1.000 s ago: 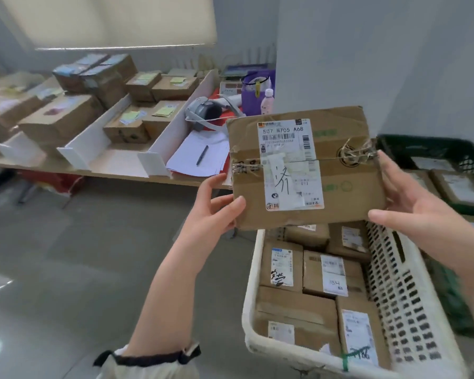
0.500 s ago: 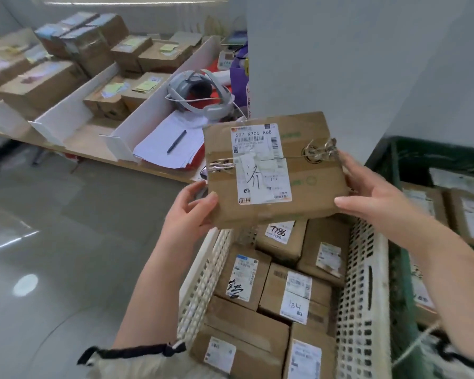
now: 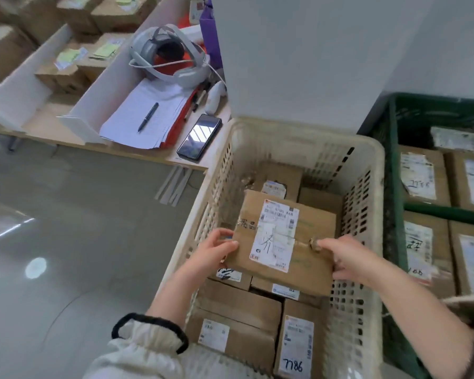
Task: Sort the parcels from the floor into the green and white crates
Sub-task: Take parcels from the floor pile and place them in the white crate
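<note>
A flat cardboard parcel [image 3: 307, 242] with a white shipping label sits inside the white crate [image 3: 367, 214], on top of several other boxed parcels. My left hand [image 3: 214, 248] grips its left edge, fingers over the top and thumb on the side. My right hand [image 3: 348, 258] grips its right edge near a knot of tape. The green crate [image 3: 394, 187] stands directly to the right and holds several labelled parcels.
A wooden table [image 3: 66, 132] at upper left carries white dividers, cardboard boxes, a headset [image 3: 170, 58], papers with a pen [image 3: 148, 116] and a phone [image 3: 199, 136]. A white pillar [image 3: 298, 64] rises behind the white crate. Grey floor [image 3: 66, 242] lies to the left.
Both hands have lowered the parcel from chest height down into the white crate, onto the parcels there. My view has tilted down over the crate.
</note>
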The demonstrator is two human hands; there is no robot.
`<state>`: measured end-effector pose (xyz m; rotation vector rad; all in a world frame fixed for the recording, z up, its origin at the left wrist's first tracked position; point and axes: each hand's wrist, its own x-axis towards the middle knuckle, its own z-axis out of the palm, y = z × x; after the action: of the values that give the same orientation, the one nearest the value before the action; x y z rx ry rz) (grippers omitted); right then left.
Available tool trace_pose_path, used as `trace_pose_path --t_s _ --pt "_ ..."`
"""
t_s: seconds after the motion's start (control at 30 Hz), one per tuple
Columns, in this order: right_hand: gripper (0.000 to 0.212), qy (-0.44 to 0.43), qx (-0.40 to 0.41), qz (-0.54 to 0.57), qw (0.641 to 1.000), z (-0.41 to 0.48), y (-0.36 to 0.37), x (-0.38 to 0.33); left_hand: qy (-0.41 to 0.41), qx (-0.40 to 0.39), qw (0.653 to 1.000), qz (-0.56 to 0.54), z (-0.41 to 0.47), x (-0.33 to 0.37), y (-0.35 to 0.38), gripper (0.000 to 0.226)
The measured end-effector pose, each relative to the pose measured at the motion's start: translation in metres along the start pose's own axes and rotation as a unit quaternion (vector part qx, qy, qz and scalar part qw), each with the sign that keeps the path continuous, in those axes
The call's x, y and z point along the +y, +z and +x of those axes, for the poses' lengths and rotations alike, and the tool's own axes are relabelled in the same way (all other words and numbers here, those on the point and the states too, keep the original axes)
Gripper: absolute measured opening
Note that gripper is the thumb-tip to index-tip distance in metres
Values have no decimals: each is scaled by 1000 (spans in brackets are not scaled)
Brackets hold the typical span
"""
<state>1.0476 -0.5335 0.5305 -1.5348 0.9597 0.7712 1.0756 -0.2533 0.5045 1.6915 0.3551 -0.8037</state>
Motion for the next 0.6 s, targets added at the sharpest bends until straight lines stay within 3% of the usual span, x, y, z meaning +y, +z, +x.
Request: trace_pose_path --t_s 0.13,0.3,0.47,0.6 --pt "64 92 -18 5 996 41 21 35 -64 -11 998 3 25 -53 18 21" --pt "77 120 50 9 991 74 26 51 -105 -30 994 -23 49 -84 49 18" --pt "76 156 79 -18 984 89 26 57 -128 -11 992 15 67 -95 69 25" --pt "77 153 92 -86 980 98 27 62 -136 -8 990 21 73 -100 70 19"
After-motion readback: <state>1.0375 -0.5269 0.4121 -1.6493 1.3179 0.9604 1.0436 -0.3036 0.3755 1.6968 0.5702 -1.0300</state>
